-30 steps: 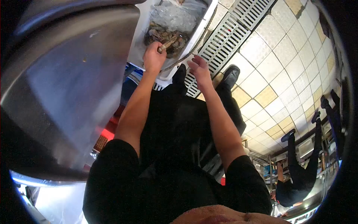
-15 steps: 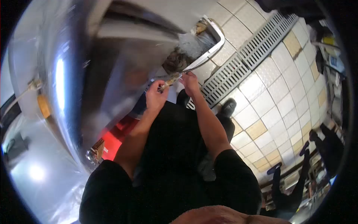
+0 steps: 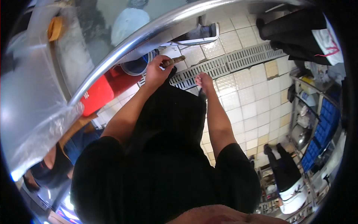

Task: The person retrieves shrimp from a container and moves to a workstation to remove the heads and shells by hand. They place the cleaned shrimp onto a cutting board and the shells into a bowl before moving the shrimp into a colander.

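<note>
My left hand (image 3: 156,71) is closed around a short, mottled brown, elongated thing (image 3: 174,61), which sticks out to the right past the fingertips. Just left of that hand stands a round bucket (image 3: 123,68) with a dark blue inside, partly hidden under the metal edge. My right hand (image 3: 204,80) hangs apart from the left, over the tiled floor, its fingers curled in; what it holds, if anything, I cannot tell. Beyond both hands is a white-rimmed bin (image 3: 213,39) on the floor.
A curved metal counter edge (image 3: 123,48) crosses the upper left. Under it sits a red container (image 3: 97,96). A floor drain grate (image 3: 223,65) runs to the right. People in dark trousers (image 3: 298,28) stand at the upper right and lower right (image 3: 283,164), near shelving with blue crates (image 3: 322,130).
My hands were together over the brown thing by the bin. Now they are apart, the left keeping it and the right moved down and right. The view has turned, showing more bucket and counter edge.
</note>
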Action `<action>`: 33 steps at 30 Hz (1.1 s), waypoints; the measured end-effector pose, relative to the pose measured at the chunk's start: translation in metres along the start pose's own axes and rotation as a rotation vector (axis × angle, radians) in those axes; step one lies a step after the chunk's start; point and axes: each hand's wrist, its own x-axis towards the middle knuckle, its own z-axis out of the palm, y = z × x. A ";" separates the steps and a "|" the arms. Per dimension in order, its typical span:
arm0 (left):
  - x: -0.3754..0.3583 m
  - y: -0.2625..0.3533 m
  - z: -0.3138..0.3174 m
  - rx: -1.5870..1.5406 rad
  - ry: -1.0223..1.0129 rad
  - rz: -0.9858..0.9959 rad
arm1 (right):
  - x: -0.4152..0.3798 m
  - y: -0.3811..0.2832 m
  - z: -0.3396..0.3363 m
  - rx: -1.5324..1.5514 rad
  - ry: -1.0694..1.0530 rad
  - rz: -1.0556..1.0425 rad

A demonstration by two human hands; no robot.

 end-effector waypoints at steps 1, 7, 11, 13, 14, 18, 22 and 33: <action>-0.007 0.015 -0.010 -0.027 0.020 -0.037 | -0.045 -0.023 0.031 -0.071 0.259 0.045; -0.075 0.066 -0.066 -0.189 0.233 -0.127 | -0.170 -0.034 -0.005 -0.269 0.389 0.046; -0.148 0.065 -0.098 -0.559 0.342 -0.372 | -0.210 -0.040 -0.079 -0.694 0.039 0.200; -0.189 0.057 -0.122 -0.552 0.424 -0.411 | -0.219 -0.048 -0.106 -1.156 0.064 0.098; -0.210 0.069 -0.141 -0.540 0.444 -0.464 | -0.221 -0.054 -0.114 -1.350 0.084 0.054; -0.292 0.034 -0.187 -0.649 0.634 -0.575 | -0.226 -0.072 -0.024 -1.076 0.628 0.389; -0.378 -0.004 -0.230 -1.203 0.909 -0.499 | -0.124 -0.070 0.000 -0.456 0.067 0.554; -0.645 -0.175 -0.373 -1.608 1.580 -0.133 | -0.063 0.180 0.523 -1.566 -0.346 0.320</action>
